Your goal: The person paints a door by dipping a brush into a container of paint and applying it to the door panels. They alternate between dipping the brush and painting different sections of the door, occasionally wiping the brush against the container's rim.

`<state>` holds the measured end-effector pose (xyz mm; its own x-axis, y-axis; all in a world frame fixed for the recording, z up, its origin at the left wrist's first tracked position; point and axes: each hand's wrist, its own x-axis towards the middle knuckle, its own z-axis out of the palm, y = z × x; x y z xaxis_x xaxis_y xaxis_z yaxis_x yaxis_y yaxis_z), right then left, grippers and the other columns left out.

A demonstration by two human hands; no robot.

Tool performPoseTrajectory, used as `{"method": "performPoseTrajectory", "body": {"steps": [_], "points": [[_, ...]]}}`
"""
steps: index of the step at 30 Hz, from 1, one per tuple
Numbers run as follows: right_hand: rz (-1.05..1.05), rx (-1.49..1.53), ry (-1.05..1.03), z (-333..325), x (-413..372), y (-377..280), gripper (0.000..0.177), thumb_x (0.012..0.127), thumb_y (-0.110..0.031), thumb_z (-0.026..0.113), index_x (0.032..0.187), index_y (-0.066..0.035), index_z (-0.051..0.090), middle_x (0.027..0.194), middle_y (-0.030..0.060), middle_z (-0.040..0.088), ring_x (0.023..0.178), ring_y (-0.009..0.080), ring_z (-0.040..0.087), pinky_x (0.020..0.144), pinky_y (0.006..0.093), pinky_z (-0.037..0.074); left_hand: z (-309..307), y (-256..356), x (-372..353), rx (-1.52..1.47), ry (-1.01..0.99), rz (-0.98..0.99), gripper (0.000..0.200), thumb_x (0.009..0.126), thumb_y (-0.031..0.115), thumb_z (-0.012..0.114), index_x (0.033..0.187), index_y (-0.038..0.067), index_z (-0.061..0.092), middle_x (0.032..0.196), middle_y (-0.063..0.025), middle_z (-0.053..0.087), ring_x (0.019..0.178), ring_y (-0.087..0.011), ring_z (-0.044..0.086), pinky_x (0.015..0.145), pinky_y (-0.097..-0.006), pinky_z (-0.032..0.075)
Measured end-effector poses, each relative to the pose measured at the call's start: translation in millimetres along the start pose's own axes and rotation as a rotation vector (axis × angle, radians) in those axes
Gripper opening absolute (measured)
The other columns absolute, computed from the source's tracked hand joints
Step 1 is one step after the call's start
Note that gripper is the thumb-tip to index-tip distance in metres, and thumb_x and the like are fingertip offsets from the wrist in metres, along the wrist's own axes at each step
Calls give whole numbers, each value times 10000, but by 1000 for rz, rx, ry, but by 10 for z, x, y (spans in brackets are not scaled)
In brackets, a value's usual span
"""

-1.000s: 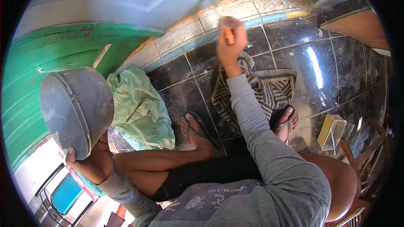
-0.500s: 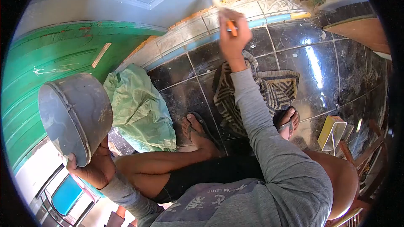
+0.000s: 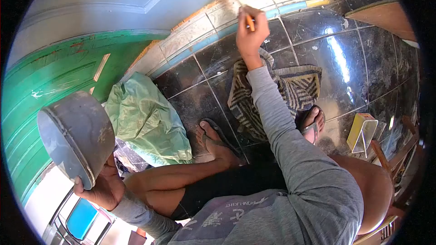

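Observation:
My right hand (image 3: 253, 35) is closed round a paintbrush (image 3: 250, 23) with an orange handle. The brush tip, somewhat blurred, is at the lower edge of the grey-blue painted panel (image 3: 104, 7), just above the patterned white tile strip (image 3: 225, 16). At the lower left, my left hand (image 3: 103, 185) grips a grey paint pot (image 3: 86, 124) from below, with the thumb on its rim. The pot is tipped on its side toward the left, and its pale inside shows partly. Beyond it is the green painted panel (image 3: 59, 70).
A crumpled green cloth (image 3: 147, 120) lies by my foot on the black tiled floor (image 3: 190, 102). A patterned rug (image 3: 295, 86) is bunched under my right arm. On the right are a yellow box (image 3: 362, 131) and wooden chair parts (image 3: 402, 172); a blue chair (image 3: 81, 218) stands lower left.
The view has shifted slightly. The brush in my right hand has moved right along the panel's lower edge. My left hand still holds the pot, now a little lower in view.

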<state>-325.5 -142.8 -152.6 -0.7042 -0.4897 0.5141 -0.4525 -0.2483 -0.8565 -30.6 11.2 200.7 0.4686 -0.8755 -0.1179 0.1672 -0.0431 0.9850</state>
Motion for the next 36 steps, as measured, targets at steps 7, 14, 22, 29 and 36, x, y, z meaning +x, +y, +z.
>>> {"method": "performPoseTrajectory", "body": {"steps": [7,14,22,29,36], "points": [[-2,212,-595,307,-808,-690,96,829,-106,678,887,-103,602,841,111,620,661,289,632,587,401,517,147,-49,44,14,-25,1,826,834,350,640,1514,34,294,1542,-209,341,1392,-410,392,1147,-618,315],[-86,57,-275,15,-106,-122,116,806,-69,733,883,-73,647,874,83,680,704,280,671,625,345,547,107,-9,1,-5,-23,7,839,834,347,642,1522,34,278,1548,-220,332,1398,-423,385,1143,-620,326],[106,91,-391,340,-740,-488,153,813,-85,707,939,-97,619,923,107,636,747,344,665,620,408,545,88,-30,29,-19,-8,1,846,831,343,651,1521,29,276,1547,-223,331,1399,-429,382,1147,-622,321],[-9,202,-632,231,-657,-398,107,858,-121,700,930,-100,624,930,63,648,697,297,654,589,375,532,135,-20,4,-16,-26,-3,853,825,342,658,1523,33,276,1550,-219,330,1405,-428,371,1145,-631,316],[37,10,-67,171,-331,-80,107,846,-79,715,917,-70,636,929,107,664,765,304,647,658,392,526,68,-3,10,-20,-12,13,870,815,317,671,1526,31,260,1557,-222,316,1412,-427,360,1150,-642,295]]}}
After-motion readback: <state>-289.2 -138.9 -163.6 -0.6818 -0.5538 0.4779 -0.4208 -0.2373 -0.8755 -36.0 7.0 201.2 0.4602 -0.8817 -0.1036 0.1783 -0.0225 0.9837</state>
